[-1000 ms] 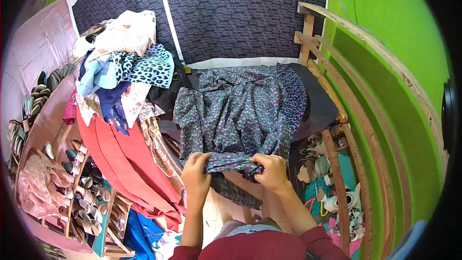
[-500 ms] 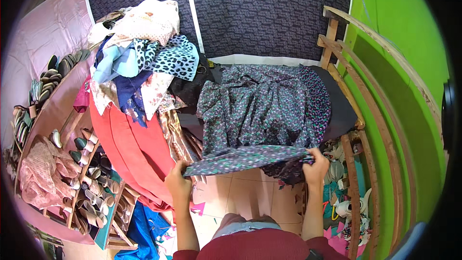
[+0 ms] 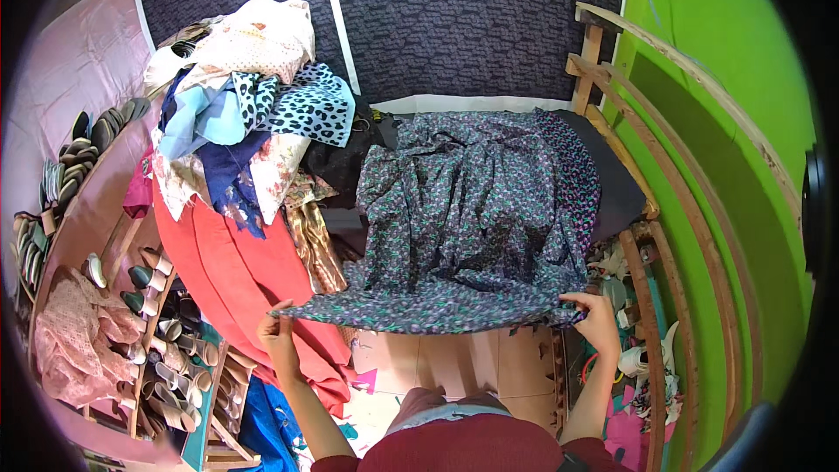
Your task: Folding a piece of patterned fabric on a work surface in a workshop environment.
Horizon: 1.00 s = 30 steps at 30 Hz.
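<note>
A dark patterned garment (image 3: 476,210) with small purple and green flowers lies spread over a bed. My left hand (image 3: 278,339) grips its near hem at the left corner. My right hand (image 3: 597,319) grips the same hem at the right corner. The hem is stretched wide between both hands, lifted off the bed edge toward me. The far part of the garment rests crumpled on the dark mattress (image 3: 616,188).
A tall heap of mixed clothes (image 3: 240,105) sits left of the garment, over a red cloth (image 3: 236,271). A shoe rack with several shoes (image 3: 162,341) stands at lower left. A wooden bed frame (image 3: 651,236) curves along the right by a green wall.
My hands started close together at the middle of the hem. They have slid apart to its two corners, pulling the hem out wide and flat.
</note>
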Tool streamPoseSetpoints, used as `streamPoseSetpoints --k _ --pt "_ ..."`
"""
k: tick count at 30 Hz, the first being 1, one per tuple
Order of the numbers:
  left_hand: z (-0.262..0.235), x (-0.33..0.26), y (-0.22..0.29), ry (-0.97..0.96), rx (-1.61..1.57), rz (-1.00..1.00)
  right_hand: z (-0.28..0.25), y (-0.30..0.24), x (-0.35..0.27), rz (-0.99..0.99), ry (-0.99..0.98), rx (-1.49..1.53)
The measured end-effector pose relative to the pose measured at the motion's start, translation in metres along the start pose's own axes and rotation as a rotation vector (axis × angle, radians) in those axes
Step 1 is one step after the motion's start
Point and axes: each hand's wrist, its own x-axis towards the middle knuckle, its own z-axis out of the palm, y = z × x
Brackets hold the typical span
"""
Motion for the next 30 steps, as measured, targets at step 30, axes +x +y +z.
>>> streamPoseSetpoints --k 30 --pt "0.152 -0.011 0.05 -0.514 -0.974 -0.201 0.081 -0.138 0.018 -0.868 0.109 0.225"
